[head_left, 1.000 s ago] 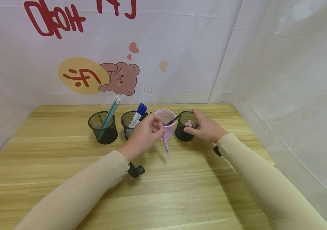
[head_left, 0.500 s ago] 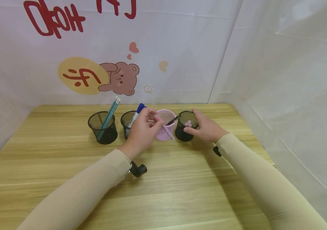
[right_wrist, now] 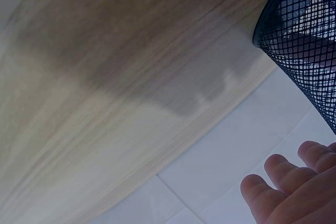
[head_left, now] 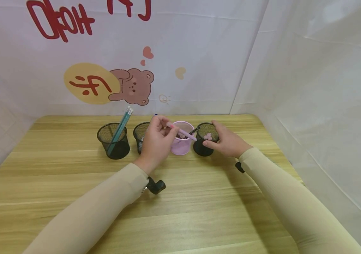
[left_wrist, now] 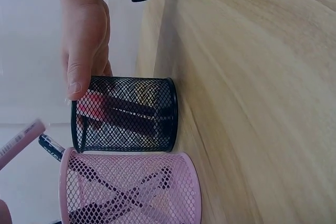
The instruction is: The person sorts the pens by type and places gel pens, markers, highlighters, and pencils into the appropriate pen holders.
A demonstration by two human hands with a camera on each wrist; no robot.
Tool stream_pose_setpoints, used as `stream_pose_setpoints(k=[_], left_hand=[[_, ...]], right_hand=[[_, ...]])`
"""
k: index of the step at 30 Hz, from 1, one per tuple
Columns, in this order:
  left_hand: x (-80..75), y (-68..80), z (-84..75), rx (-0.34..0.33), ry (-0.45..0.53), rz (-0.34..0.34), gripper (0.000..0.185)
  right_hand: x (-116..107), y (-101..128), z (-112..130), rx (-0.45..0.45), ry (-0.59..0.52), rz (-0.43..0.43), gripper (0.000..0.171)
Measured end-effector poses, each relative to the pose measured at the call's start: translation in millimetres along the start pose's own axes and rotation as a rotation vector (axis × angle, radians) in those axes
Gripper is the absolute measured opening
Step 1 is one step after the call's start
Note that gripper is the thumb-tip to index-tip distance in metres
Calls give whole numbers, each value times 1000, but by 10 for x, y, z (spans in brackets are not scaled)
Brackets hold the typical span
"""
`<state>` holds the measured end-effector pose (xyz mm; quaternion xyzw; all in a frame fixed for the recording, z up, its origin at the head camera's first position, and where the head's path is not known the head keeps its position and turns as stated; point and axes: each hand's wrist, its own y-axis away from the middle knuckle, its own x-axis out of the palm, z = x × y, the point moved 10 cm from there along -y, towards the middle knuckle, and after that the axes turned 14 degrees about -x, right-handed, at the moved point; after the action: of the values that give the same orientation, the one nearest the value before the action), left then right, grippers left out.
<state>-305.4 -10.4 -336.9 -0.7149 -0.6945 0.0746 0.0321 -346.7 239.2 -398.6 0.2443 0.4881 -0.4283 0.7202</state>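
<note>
My left hand (head_left: 156, 139) pinches a lilac pen (head_left: 187, 134) between thumb and fingers. The pen slants over the mouth of a pink mesh pen holder (head_left: 181, 147), apart from it in the left wrist view. Dark pens (left_wrist: 126, 198) stand inside that pink holder. My right hand (head_left: 229, 140) grips the rim of a black mesh pen holder (head_left: 203, 148) just to its right, thumb at the near side and forefinger at the far side. Pink rounded pieces (head_left: 208, 136) show inside it. Three fingertips (right_wrist: 281, 167) of that hand extend beside the black holder in the right wrist view.
Left of the pink holder, partly behind my left hand, is another black mesh holder (head_left: 138, 135) with markers mostly hidden. Farther left, a black mesh holder (head_left: 119, 150) bears teal pencils (head_left: 121, 125). All stand near the wooden table's (head_left: 199, 211) back edge, before a white printed curtain (head_left: 205, 70).
My left hand has risen slightly toward the back, turning the lilac pen from pointing down at the table to lying slanted across the pink holder's mouth. My right hand has stayed put.
</note>
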Motion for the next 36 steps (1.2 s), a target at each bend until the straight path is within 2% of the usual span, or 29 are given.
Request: stream_pose_setpoints(k=[7, 12, 19, 28, 36], left_hand=[[-36, -22, -24, 43, 69, -87, 29], [28, -41, -15, 61, 96, -110, 29], [197, -28, -7, 109, 53, -96, 26], [327, 2, -16, 193, -64, -128, 23], [387, -4, 37, 182, -91, -127, 22]], right_hand=[[11, 12, 7, 4, -5, 16, 110], [19, 14, -13, 5, -1, 14, 110], [28, 10, -30, 10, -8, 14, 110], [25, 14, -7, 17, -22, 21, 110], [31, 35, -30, 36, -42, 32, 113]])
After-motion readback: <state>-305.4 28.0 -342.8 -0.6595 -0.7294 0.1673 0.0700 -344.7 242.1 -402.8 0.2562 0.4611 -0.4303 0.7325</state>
